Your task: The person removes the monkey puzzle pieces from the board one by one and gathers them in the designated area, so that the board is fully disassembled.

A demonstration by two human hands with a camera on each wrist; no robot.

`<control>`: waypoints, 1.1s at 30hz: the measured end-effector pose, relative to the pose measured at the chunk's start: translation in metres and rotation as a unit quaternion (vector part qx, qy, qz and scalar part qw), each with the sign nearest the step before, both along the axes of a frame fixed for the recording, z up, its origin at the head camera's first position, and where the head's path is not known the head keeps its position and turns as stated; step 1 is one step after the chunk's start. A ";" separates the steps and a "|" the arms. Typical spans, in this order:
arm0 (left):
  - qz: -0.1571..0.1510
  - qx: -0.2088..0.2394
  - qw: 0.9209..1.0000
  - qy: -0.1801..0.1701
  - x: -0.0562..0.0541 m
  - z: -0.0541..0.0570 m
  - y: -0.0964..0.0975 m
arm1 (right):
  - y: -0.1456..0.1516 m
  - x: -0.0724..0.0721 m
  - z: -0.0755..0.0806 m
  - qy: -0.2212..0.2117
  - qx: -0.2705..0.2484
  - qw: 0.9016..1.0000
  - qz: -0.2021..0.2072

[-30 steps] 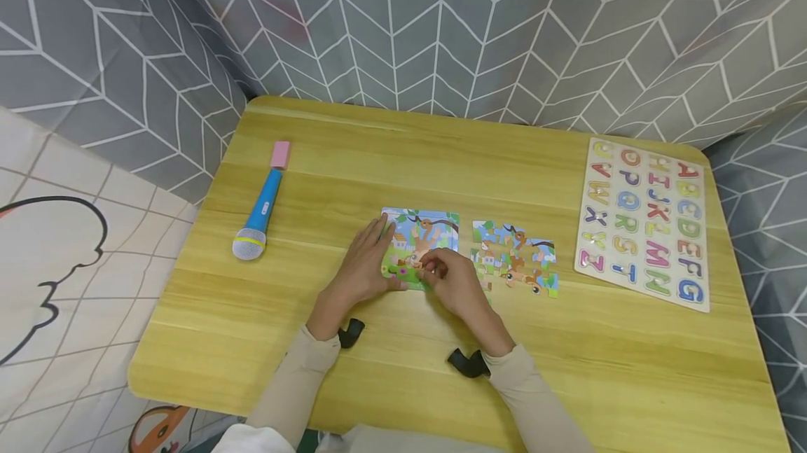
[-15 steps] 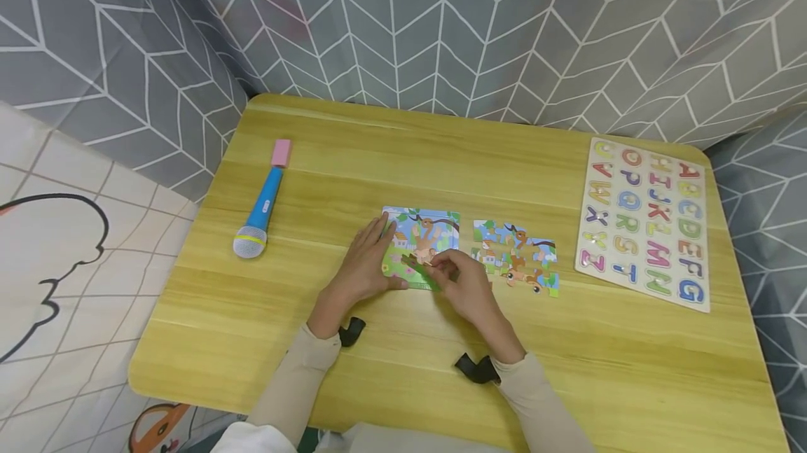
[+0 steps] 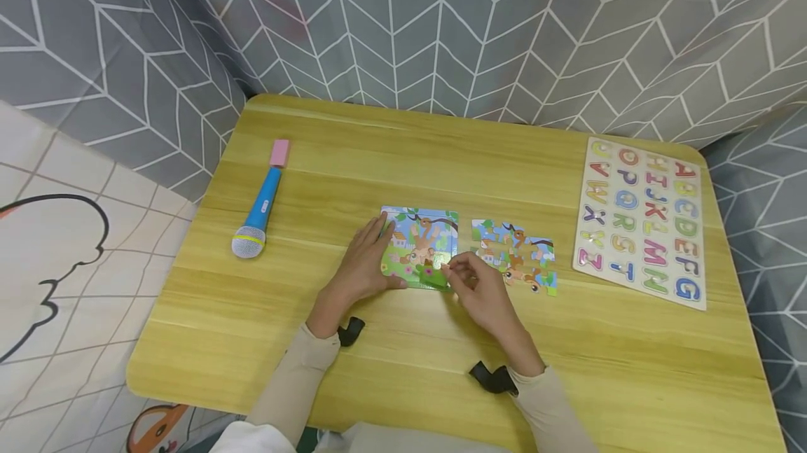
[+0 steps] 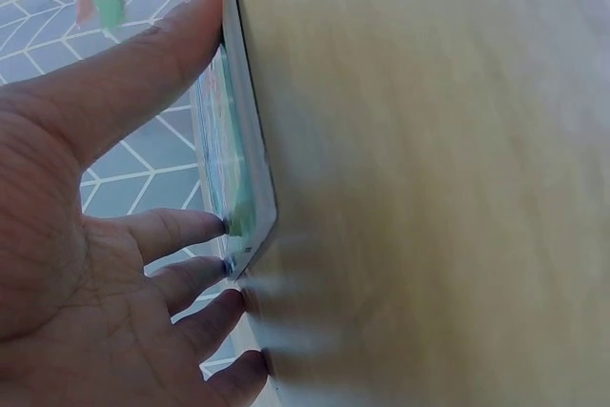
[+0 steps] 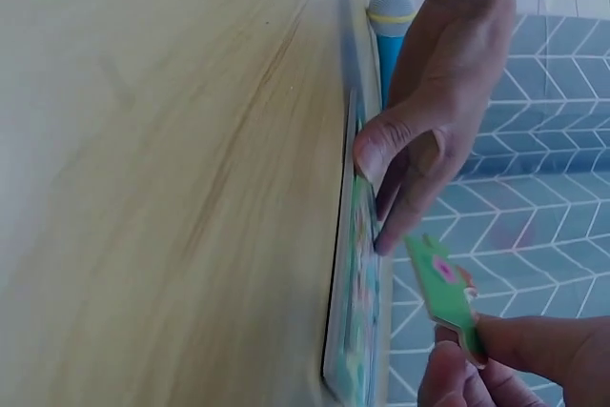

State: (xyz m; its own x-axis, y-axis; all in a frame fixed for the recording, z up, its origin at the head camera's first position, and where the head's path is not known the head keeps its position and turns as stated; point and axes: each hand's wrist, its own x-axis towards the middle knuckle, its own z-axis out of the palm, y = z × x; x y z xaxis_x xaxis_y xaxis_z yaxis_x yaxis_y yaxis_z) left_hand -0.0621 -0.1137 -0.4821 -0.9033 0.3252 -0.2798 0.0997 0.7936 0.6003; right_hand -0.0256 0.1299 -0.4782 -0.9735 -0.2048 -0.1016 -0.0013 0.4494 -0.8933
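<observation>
A square jigsaw puzzle [image 3: 419, 225] with a cartoon animal picture lies in its frame at the table's middle. Straight fingers of my left hand [image 3: 359, 264] rest along its left side, the thumb at the near edge. Over the puzzle's lower right part, my right hand [image 3: 484, 293] pinches a green puzzle piece [image 5: 440, 283] with a pink flower between thumb and fingers. The right wrist view shows this piece lifted off the board and tilted. A pale bare gap shows in the puzzle near it. Several joined puzzle pieces [image 3: 517, 253] lie just right of the frame, partly behind my right hand.
At the left are a blue toy microphone [image 3: 258, 218] and a pink block [image 3: 279, 153] touching its end. An alphabet board [image 3: 639, 222] lies at the right of the wooden table [image 3: 391, 152]. Patterned grey curtains [image 3: 416, 33] hang behind the table.
The right hand has drawn back to the right, lifting the green piece out of the puzzle's lower part and carrying it along. The left hand has stayed in place.
</observation>
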 end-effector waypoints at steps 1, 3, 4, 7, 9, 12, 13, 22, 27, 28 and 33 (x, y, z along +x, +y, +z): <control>-0.001 -0.001 1.000 0.000 0.000 0.000 0.000 | 0.003 0.001 0.001 0.003 0.003 1.000 -0.005; -0.002 -0.003 1.000 -0.001 0.000 0.001 -0.001 | 0.009 0.003 0.002 0.010 0.007 1.000 -0.017; -0.002 -0.003 1.000 -0.001 0.000 0.000 0.000 | 0.013 0.004 0.003 0.012 0.007 1.000 -0.024; -0.002 -0.004 1.000 -0.004 0.000 -0.001 0.000 | 0.026 0.007 0.004 0.016 0.005 0.999 -0.046; -0.001 -0.002 1.000 -0.005 0.000 -0.001 0.000 | 0.035 0.010 0.004 0.013 0.006 0.998 -0.065; -0.002 -0.002 1.000 -0.007 0.000 -0.002 0.001 | 0.048 0.015 0.005 0.008 0.015 0.995 -0.099; -0.003 -0.002 1.000 -0.007 0.000 -0.002 0.001 | 0.052 0.017 0.005 0.006 0.020 0.994 -0.112; -0.010 -0.008 1.000 -0.001 -0.001 -0.003 0.000 | 0.083 0.031 -0.001 -0.019 0.025 0.980 -0.195; -0.011 -0.009 1.000 -0.003 -0.001 -0.004 0.000 | 0.091 0.037 -0.005 -0.024 0.045 0.977 -0.208; -0.010 -0.007 1.000 -0.003 -0.001 -0.004 0.000 | 0.092 0.038 -0.006 -0.024 0.049 0.976 -0.209; -0.007 -0.008 1.000 -0.001 -0.001 -0.004 0.000 | 0.092 0.038 -0.012 -0.031 0.054 0.974 -0.217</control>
